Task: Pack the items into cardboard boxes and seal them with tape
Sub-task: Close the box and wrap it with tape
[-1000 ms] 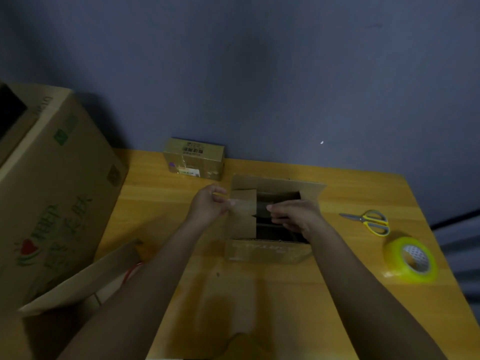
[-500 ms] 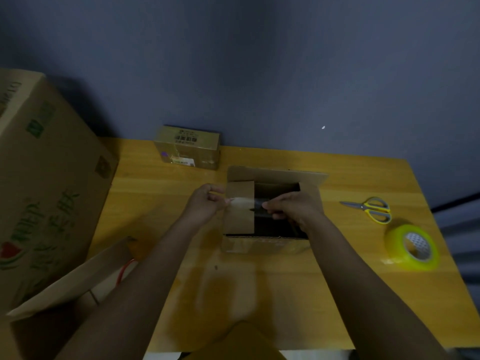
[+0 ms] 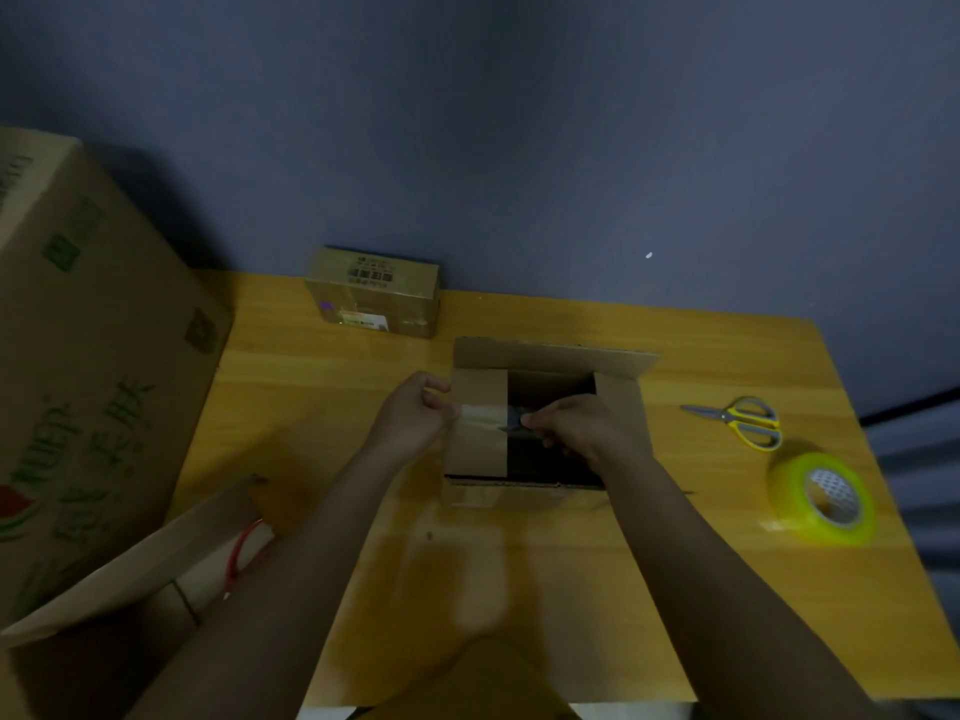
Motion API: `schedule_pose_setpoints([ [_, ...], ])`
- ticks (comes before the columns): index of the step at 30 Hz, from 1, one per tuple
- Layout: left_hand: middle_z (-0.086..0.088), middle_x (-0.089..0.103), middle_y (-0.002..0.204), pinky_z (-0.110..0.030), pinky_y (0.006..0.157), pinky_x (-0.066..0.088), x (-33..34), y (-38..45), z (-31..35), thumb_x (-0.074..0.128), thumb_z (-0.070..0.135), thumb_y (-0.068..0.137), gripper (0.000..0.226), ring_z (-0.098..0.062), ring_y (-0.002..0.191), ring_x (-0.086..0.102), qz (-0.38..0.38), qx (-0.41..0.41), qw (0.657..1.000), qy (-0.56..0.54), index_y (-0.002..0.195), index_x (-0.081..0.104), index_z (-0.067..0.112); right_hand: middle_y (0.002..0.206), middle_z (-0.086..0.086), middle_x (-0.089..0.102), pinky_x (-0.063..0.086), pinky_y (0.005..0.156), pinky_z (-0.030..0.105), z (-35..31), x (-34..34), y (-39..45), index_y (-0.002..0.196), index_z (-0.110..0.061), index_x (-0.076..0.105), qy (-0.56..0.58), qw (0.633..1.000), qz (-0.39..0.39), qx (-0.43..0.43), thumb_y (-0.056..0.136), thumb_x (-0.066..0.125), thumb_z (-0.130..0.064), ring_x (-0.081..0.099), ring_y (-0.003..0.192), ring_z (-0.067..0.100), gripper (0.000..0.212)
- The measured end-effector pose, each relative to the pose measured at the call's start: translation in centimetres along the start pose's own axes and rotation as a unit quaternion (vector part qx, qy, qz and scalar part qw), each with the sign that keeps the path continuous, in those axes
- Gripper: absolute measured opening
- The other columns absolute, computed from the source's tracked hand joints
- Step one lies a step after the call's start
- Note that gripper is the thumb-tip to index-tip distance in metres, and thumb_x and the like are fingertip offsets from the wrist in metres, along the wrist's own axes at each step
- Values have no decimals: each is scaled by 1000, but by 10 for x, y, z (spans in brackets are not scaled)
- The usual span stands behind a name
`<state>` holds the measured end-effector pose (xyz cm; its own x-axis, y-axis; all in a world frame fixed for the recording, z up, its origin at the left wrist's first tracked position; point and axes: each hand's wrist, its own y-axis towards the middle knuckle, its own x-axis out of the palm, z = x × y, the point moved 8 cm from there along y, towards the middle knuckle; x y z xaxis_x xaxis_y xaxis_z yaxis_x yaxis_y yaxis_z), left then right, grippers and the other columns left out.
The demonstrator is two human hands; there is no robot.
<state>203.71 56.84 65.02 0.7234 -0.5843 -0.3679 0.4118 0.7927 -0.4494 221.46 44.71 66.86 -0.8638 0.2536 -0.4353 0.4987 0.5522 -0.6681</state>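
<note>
Wooden surface (image 3: 363, 387): we find the small box (image 3: 524, 491) unsealed mid-surface, left hand (image 3: 413, 418) and right hand (image 3: 582, 426) fingers pinching a tape strip (image 3: 483, 415); sealing remains.

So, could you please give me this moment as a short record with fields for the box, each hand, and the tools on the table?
box: small open cardboard box at mid-table, left flap folded in, far flap up
strip: clear tape strip stretched over the left flap
left hand: left hand pinches the strip's left end
right hand: right hand pinches the strip's other end over the opening
tools: scissors and tape roll lie to the right, untouched
other: sealed small box by the wall; large carton at left
</note>
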Motion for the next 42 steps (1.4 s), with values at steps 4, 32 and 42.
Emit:
schedule_pose_setpoints([
  [4, 8, 57, 88, -26, 59, 40, 2, -1, 3, 60, 30, 92, 29, -8, 77, 55, 19, 33, 994, 103, 119, 50, 24, 84, 5, 64, 48, 56, 21, 4, 5, -1, 89, -9, 66, 49, 999, -13, 13, 87, 70, -22, 60, 77, 13, 14],
  [32, 11, 49, 98, -20, 76, 42, 12, -20, 32, 76, 27, 80, 24, -9, 94, 52, -139, 260, 938, 182, 99, 61, 25, 99, 27, 66, 61, 63, 35, -7, 26, -19, 118, 4, 51, 264, 962, -67, 32, 86, 58, 13, 69, 82, 29, 35],
  [42, -2, 38, 139, -27, 94, 41, 9, -29, 62, 60, 29, 92, 57, -20, 122, 47, -167, 157, 944, 237, 143, 35, 25, 95, 19, 69, 59, 67, 32, -32, 31, -38, 100, -3, 57, 333, 932, -139, -38, 91, 59, -2, 69, 92, 29, 9],
])
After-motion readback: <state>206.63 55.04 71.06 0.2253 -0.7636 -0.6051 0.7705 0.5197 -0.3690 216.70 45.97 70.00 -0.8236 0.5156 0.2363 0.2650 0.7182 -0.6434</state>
